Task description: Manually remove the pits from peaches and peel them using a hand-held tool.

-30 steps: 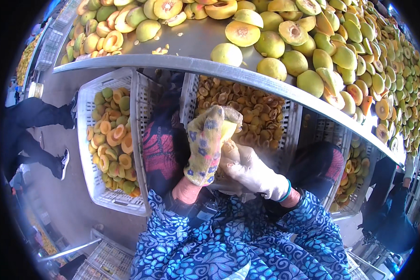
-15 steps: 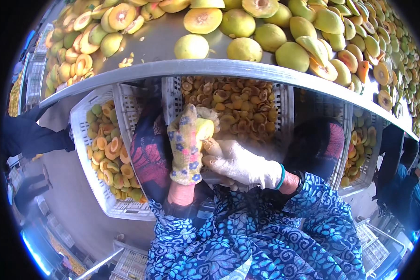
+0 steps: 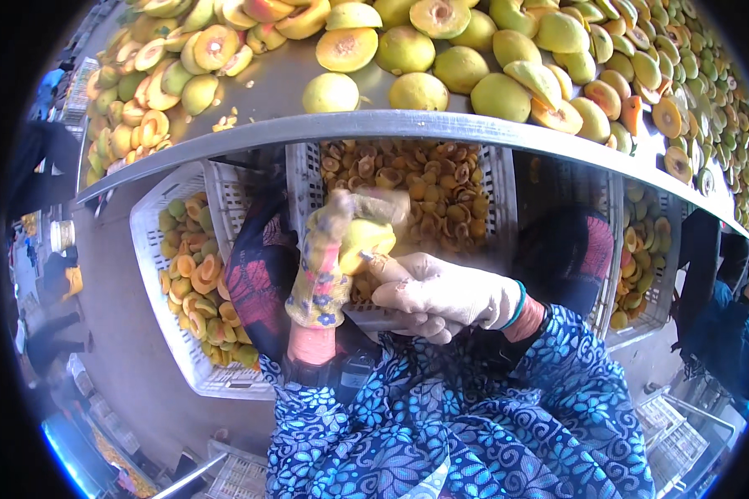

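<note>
My left hand (image 3: 320,266), in a yellow flower-print glove, is closed around a yellow-green peach half (image 3: 368,243) above a crate between my knees. Its fingers are smeared by motion. My right hand (image 3: 445,293), in a white glove with a teal cuff, has its fingers curled together and its fingertips at the peach's lower edge. Something small and dark shows at those fingertips, too little to name. Below the hands, the white crate (image 3: 506,191) holds many brownish-orange pits and scraps.
A metal table (image 3: 266,87) with a raised rim spans the top, heaped with peach halves (image 3: 499,93). A white crate (image 3: 162,308) of peach halves stands at left, another crate (image 3: 653,308) at right. Other people (image 3: 724,308) are at both sides; stacked crates lie behind.
My left hand has turned and the peach half shows more of its side. Its fingers swung right, while my right hand stays at the fruit. The view has shifted slightly.
</note>
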### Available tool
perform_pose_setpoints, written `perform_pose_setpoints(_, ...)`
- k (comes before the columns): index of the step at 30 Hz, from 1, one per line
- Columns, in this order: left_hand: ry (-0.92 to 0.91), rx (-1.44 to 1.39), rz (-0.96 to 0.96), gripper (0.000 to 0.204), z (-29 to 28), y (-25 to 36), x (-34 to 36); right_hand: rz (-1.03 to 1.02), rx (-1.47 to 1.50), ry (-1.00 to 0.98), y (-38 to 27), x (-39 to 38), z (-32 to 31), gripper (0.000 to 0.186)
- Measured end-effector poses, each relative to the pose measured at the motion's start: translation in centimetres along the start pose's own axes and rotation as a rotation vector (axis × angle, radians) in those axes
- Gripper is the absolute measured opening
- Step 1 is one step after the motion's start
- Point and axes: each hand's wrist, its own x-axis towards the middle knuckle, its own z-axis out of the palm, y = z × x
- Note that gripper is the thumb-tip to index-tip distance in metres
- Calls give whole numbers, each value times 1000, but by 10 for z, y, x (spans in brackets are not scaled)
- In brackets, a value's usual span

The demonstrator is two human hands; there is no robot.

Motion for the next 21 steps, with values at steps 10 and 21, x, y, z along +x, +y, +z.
perform_pose_setpoints(10,-100,218,148,34,17,17,-14,148,189,-52,12,-16,11,29)
perform_pose_setpoints(21,-193,-61,22,50,23,18,-10,175,322,-95,16,-13,18,25)
